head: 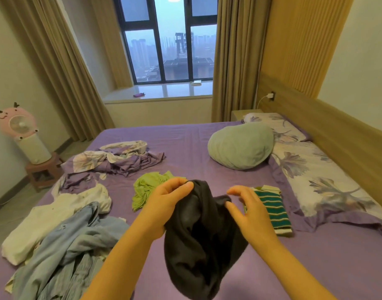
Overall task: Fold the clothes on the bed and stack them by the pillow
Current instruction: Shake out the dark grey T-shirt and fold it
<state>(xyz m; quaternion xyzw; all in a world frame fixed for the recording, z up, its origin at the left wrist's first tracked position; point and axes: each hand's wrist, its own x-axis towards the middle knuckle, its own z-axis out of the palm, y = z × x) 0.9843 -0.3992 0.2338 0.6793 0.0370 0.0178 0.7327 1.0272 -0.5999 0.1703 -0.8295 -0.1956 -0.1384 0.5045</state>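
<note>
Currently: left hand [170,198] pinches dark garment [198,241] at top edge, held above bed [185,144]; right hand [248,208] open, fingers spread beside it, gripping nothing. Risk: single pinch slips, garment drops crumpled. Striped folded item [274,211] near pillow [320,176].

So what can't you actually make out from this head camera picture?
- What kind of garment the black garment is: it hangs bunched from the left hand, its lower end cut off by the frame's bottom edge.
- Whether the right hand grips it: only the fingertips near the cloth show.
- The near side of the striped folded piece, hidden by the right hand.
- The small purple object on the windowsill: too small.
</note>
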